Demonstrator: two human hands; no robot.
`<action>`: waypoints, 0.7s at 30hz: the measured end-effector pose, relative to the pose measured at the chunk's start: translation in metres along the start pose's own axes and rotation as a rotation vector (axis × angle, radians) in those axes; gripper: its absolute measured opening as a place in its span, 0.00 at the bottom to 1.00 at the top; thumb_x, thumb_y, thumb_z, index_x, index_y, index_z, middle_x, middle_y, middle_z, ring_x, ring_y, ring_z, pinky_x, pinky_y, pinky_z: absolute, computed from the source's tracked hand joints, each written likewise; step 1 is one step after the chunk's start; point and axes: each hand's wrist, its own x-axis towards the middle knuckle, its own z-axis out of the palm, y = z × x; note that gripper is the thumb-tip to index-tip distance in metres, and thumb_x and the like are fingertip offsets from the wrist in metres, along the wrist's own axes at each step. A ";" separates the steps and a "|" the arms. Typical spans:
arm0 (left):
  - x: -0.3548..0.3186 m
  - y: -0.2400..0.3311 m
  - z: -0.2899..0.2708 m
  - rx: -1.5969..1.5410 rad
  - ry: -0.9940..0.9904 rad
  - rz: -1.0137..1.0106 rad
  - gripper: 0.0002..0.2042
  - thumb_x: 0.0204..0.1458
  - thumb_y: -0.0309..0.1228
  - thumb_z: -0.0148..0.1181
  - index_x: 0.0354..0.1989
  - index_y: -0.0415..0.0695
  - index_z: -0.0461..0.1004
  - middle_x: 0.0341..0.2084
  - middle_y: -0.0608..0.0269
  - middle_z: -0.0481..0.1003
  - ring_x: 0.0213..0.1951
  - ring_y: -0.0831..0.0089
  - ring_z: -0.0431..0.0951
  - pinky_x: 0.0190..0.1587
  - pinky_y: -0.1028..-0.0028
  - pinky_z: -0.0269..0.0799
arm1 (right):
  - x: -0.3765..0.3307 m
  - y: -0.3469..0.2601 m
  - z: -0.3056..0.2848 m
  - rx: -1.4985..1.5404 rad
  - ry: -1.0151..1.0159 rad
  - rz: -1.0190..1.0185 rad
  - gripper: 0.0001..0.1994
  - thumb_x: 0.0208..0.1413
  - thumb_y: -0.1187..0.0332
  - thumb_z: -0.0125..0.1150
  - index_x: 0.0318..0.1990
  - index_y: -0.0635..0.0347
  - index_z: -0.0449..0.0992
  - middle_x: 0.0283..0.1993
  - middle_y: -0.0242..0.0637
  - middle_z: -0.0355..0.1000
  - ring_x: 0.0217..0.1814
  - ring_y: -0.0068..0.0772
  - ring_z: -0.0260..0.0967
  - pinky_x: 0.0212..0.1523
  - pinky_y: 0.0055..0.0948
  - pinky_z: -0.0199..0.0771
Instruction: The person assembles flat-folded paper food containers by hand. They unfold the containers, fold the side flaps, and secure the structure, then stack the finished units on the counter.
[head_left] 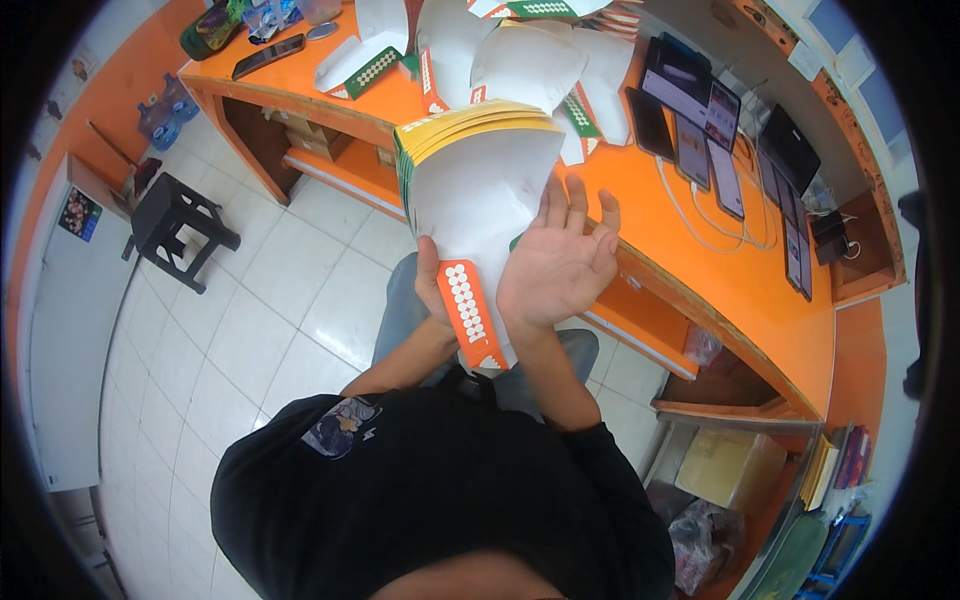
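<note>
In front of my body is a stack of nested paper food trays, white inside with green, yellow and orange outer faces. An orange end flap with white dots faces me. My left hand grips the stack at its lower left; the thumb shows and the other fingers are hidden behind the card. Along the stack's right side, my right hand is open, palm up, with fingers spread. Its palm edge appears to touch the trays. Beyond the stack, several loose folded paper trays lie on the orange counter.
Several phones with white cables lie on the counter's right part. Another phone rests at the far left. A black stool stands on the tiled floor. Low at the right, a shelf holds a yellowish container and plastic bags.
</note>
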 end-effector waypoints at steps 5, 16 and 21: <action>-0.007 0.009 -0.011 0.321 0.156 -0.049 0.36 0.52 0.49 0.54 0.64 0.37 0.55 0.55 0.49 0.66 0.57 0.62 0.67 0.61 0.64 0.61 | -0.003 -0.006 -0.006 -0.431 -0.004 0.004 0.22 0.56 0.63 0.55 0.55 0.62 0.59 0.53 0.41 0.62 0.57 0.34 0.57 0.63 0.37 0.49; 0.006 0.031 -0.006 0.564 0.109 0.184 0.34 0.43 0.42 0.52 0.58 0.32 0.59 0.48 0.44 0.69 0.46 0.57 0.74 0.48 0.62 0.72 | -0.003 0.001 -0.010 -0.675 -0.493 -0.095 0.33 0.51 0.57 0.64 0.59 0.66 0.57 0.58 0.42 0.57 0.59 0.35 0.55 0.61 0.37 0.52; 0.006 0.076 -0.004 0.687 0.182 0.486 0.33 0.43 0.41 0.51 0.57 0.33 0.59 0.46 0.43 0.70 0.48 0.56 0.72 0.48 0.62 0.72 | 0.094 0.010 0.003 -0.926 -0.223 -0.034 0.38 0.46 0.62 0.70 0.62 0.62 0.55 0.61 0.46 0.55 0.64 0.41 0.54 0.63 0.43 0.55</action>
